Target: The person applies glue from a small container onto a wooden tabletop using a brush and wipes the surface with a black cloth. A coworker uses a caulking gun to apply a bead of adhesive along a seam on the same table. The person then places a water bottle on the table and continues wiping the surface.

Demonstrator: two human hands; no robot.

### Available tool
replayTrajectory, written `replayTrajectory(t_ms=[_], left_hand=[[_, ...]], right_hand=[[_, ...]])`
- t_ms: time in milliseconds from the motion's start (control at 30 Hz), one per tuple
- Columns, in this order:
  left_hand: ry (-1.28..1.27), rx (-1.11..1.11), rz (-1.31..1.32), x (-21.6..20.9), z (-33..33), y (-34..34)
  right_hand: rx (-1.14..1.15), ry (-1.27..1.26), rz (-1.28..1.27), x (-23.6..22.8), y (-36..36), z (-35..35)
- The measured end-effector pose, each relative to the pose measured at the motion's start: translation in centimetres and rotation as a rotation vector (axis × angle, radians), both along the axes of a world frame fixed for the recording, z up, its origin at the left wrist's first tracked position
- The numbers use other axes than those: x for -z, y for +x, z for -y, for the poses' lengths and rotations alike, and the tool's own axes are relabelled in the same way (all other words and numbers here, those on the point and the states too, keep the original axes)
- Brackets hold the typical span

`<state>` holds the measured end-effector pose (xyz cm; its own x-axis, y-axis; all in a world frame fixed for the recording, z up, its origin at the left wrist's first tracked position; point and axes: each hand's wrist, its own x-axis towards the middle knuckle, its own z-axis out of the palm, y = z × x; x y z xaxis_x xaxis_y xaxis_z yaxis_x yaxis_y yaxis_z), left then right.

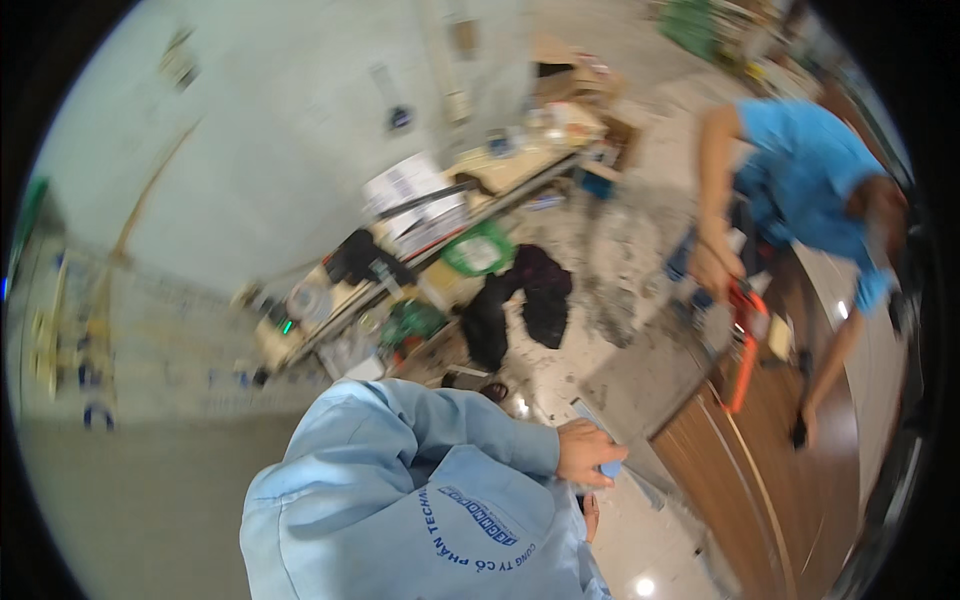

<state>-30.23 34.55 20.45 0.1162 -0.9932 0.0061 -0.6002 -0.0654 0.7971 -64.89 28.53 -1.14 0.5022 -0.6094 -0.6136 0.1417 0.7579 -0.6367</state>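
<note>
My left hand [588, 453], at the end of a light blue sleeve bent across my front, has its fingers closed round a small blue piece [611, 468]. What kind of thing it is cannot be told, as the hand covers most of it. Close by, a thin grey-blue strip [590, 412] slants past the hand; whether it joins the blue piece is unclear. A small skin-coloured patch [590, 515] shows just below, beside my shirt, too blurred to tell what it is. My right hand cannot be made out.
On the right a co-worker [800, 180] in blue bends over a brown wooden panel [800, 510], gripping a long orange tool [742, 360]. Dark cloths [545, 295] lie on the floor. A cluttered low bench [520, 170] runs along the pale wall [270, 130].
</note>
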Motion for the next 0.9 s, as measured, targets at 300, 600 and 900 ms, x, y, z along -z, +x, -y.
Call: replayTrajectory(t_ms=[300,600,900], left_hand=[[0.327,-1.066,-0.063,17.0,-17.6,6.5],[0.732,-1.879,-0.476,35.2,-37.9,9.4],[1.169,-1.990,-0.532,56.9,-52.2,10.1]], right_hand=[[-0.716,-0.204,-0.343,-0.9,12.8,7.8],[-1.227,-0.525,-0.724,-2.2,21.0,6.8],[-1.497,-0.653,-1.269,-1.4,18.9,7.7]])
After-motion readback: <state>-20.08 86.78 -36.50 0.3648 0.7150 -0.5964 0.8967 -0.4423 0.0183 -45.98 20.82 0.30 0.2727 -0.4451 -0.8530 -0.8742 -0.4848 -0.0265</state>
